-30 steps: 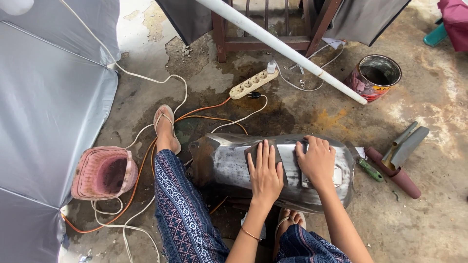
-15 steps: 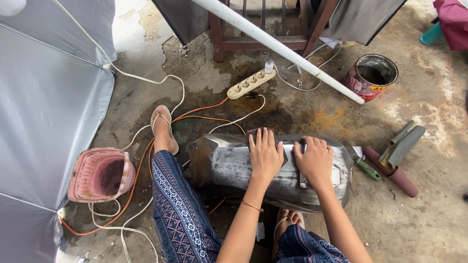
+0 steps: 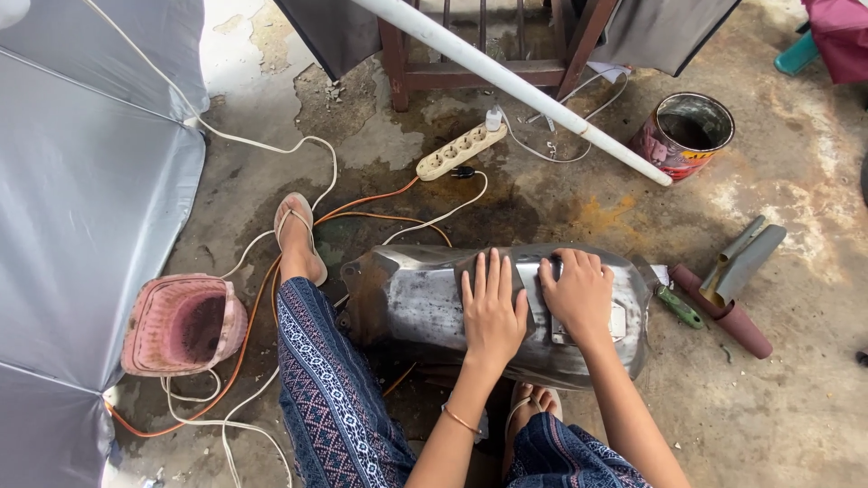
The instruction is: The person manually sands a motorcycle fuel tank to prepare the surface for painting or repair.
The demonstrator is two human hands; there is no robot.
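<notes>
We saw a big metal shell (image 3: 411, 298) lying on the concrete floor (image 3: 796, 389), just in front of the person's knees. It was grey and shiny, with some brown rusty spots. Its long side ran from left to right across the picture. The narrow, darker end pointed left, toward the foot in a sandal (image 3: 298, 239). The wide end pointed right, toward a screwdriver with a green handle (image 3: 678, 307).

The left hand (image 3: 493, 312) lay flat on top of the shell, near the middle. Its fingers were straight, close together, and pointed away from the person. It held nothing. The right hand (image 3: 579, 294) sat just beside it on the shell. Its fingers were bent and curled down onto the metal. We could not tell if something small was under them.

A pink basket (image 3: 181, 323) sat to the left, well apart from the shell. A white power strip (image 3: 459, 152) lay farther away, with orange and white cords looping around the floor. A rusty can (image 3: 684, 136) stood at the far right, near a long white pipe (image 3: 506, 81).
</notes>
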